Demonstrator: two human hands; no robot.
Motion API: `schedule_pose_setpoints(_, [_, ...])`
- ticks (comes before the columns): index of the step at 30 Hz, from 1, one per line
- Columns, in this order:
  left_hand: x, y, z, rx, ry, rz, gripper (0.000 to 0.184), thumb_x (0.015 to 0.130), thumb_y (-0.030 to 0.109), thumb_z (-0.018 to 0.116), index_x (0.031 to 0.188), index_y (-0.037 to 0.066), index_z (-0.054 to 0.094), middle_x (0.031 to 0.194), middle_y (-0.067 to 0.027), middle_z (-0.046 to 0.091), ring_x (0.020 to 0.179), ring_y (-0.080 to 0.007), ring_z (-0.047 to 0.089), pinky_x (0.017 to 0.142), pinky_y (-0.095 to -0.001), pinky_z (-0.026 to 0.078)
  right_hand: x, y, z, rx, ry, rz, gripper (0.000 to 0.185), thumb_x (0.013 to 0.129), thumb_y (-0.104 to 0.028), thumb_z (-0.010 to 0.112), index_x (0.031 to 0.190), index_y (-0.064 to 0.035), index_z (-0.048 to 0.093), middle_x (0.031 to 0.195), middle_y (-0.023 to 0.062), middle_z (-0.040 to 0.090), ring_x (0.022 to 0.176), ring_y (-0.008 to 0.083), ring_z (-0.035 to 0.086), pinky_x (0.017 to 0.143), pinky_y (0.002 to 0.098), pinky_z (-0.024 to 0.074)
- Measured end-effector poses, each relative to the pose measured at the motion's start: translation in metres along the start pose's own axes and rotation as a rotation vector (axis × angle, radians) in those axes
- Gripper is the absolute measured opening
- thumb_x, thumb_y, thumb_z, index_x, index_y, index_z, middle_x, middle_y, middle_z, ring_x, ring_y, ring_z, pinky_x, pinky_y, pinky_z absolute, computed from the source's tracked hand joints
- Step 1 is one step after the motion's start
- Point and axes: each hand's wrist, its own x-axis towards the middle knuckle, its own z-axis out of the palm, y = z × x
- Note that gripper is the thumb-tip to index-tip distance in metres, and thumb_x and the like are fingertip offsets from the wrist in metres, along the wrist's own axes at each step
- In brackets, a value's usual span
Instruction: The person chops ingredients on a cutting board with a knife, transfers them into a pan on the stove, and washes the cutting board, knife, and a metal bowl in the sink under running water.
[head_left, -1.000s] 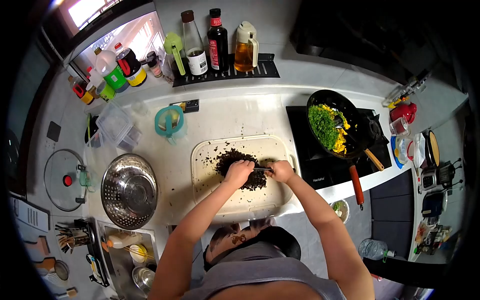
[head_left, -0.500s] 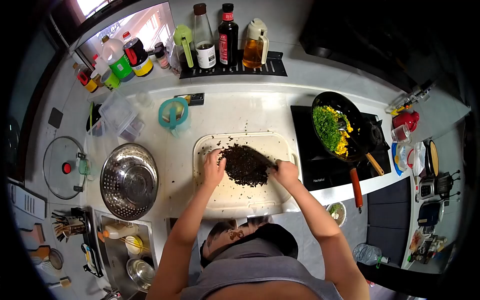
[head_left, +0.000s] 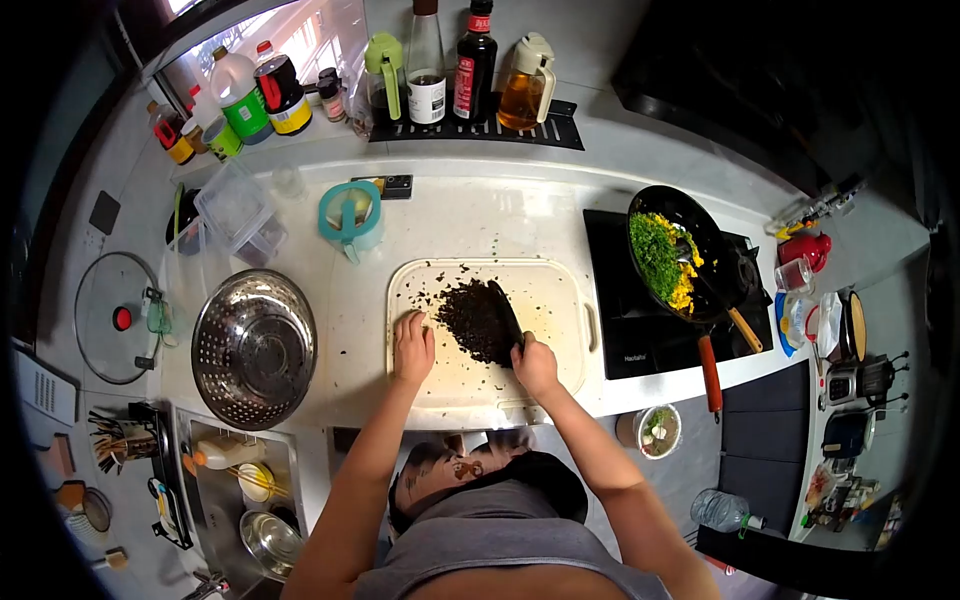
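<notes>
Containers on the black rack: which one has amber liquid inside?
The cream-lidded jug at the right end of the rack; the red-labelled bottle beside it looks dark, and no other there shows amber.

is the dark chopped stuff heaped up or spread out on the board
Mostly heaped: a dense pile lies on the cutting board beside the knife, with loose bits scattered around it.

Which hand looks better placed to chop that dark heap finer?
Probably the right hand: it grips the knife, along the dark heap. The left hand, on the heap's other side, holds no visible tool.
</notes>
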Motion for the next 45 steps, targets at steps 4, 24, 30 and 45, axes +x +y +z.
schedule_pose_setpoints(4, [0.0, -0.004, 0.001, 0.005, -0.023, -0.011, 0.028, 0.081, 0.008, 0.053, 0.108, -0.001, 0.047, 0.109, -0.0181, 0.05, 0.103, -0.0345, 0.046, 0.091, -0.0415, 0.038, 0.025, -0.006, -0.015, -0.05, 0.037, -0.019, 0.016, 0.08, -0.017, 0.055, 0.083, -0.0014, 0.053, 0.066, 0.0196, 0.06, 0.063, 0.0361, 0.06, 0.059, 0.0448, 0.0486])
schedule_pose_setpoints(24, [0.001, -0.001, 0.0, -0.008, -0.042, -0.007, 0.023, 0.081, 0.002, 0.05, 0.104, 0.0, 0.049, 0.108, -0.0166, 0.051, 0.104, -0.0337, 0.046, 0.091, -0.0406, 0.039, -0.004, 0.0, -0.031, -0.249, -0.306, -0.298, 0.02, 0.082, -0.023, 0.052, 0.08, -0.0042, 0.056, 0.066, 0.0166, 0.061, 0.061, 0.0342, 0.06, 0.058, 0.0436, 0.0494])
schedule_pose_setpoints(30, [0.001, -0.002, 0.0, -0.01, -0.008, 0.029, 0.022, 0.081, -0.001, 0.048, 0.103, -0.001, 0.049, 0.106, -0.0173, 0.051, 0.101, -0.0347, 0.047, 0.089, -0.0412, 0.039, -0.011, -0.009, 0.006, -0.269, -0.262, -0.225, 0.022, 0.084, -0.022, 0.049, 0.079, -0.0012, 0.056, 0.064, 0.0174, 0.061, 0.059, 0.034, 0.061, 0.056, 0.043, 0.0505])
schedule_pose_setpoints(45, [-0.001, -0.001, 0.0, -0.012, 0.016, -0.033, 0.018, 0.082, 0.002, 0.047, 0.099, -0.001, 0.051, 0.104, -0.017, 0.052, 0.1, -0.0343, 0.048, 0.089, -0.0414, 0.039, 0.01, -0.019, 0.02, -0.134, -0.077, -0.136, 0.022, 0.082, -0.022, 0.053, 0.071, -0.002, 0.054, 0.058, 0.0205, 0.058, 0.055, 0.0362, 0.059, 0.053, 0.0451, 0.0487])
